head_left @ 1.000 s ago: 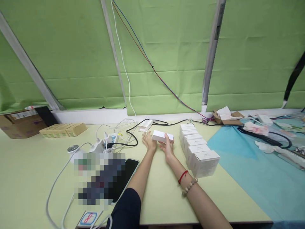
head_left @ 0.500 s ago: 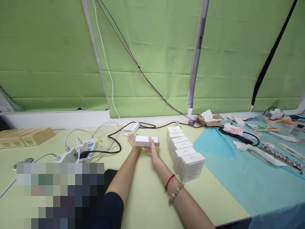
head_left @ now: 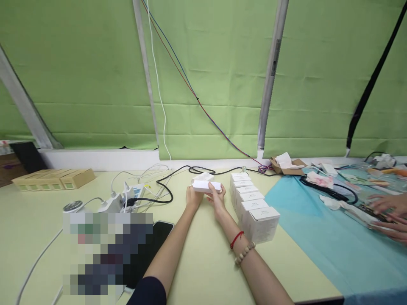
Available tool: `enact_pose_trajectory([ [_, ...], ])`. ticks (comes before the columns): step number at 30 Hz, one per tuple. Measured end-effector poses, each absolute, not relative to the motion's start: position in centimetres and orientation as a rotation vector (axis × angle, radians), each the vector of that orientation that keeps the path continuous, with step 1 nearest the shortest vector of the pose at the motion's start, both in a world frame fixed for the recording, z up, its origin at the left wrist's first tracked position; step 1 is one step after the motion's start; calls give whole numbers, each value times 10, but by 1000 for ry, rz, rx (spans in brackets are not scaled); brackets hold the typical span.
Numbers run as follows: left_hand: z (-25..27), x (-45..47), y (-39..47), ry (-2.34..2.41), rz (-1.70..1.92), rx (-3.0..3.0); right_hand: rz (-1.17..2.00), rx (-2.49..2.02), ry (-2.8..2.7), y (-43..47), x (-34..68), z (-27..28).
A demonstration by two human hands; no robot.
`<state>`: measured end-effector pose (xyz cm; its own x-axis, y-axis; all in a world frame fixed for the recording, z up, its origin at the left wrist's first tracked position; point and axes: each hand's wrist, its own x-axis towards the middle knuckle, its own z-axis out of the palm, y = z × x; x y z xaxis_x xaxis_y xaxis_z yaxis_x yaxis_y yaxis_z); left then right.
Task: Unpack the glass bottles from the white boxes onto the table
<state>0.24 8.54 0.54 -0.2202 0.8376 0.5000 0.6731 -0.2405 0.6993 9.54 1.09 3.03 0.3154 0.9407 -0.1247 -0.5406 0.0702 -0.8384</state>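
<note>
Worktop [head_left: 206,271] carries a row of white boxes [head_left: 251,203] right of my hands. Since a second ago my left hand [head_left: 193,197] and right hand [head_left: 217,199] have drawn the small white box [head_left: 206,186] slightly nearer, fingers pinching its ends, held just above the surface.

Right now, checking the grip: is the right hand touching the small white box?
Touching: the head view shows right hand fingers wrapped on the small white box.

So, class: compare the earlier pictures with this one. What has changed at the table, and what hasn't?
A co-worker's hands have come into view at the right edge. Both hands, left hand and right hand, still hold the small white box above the table; the row of white boxes stays put.
</note>
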Motion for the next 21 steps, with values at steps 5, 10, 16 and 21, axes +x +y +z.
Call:
enact_pose_trajectory([
  [5, 7, -1, 57, 1995, 1236, 2080, 1171, -879, -537, 10, 100, 33],
  [10, 4, 0, 35, 2088, 1100, 2259, 1093, -914, -610, 8, 101, 26],
  [16, -2, -8, 29, 2220, 1026, 1930, 829, -985, -1039, 1, 100, 17],
  [21, -4, -11, 30, 2205, 1154, 1822, 371, -1099, -1269, 2, 107, 13],
])
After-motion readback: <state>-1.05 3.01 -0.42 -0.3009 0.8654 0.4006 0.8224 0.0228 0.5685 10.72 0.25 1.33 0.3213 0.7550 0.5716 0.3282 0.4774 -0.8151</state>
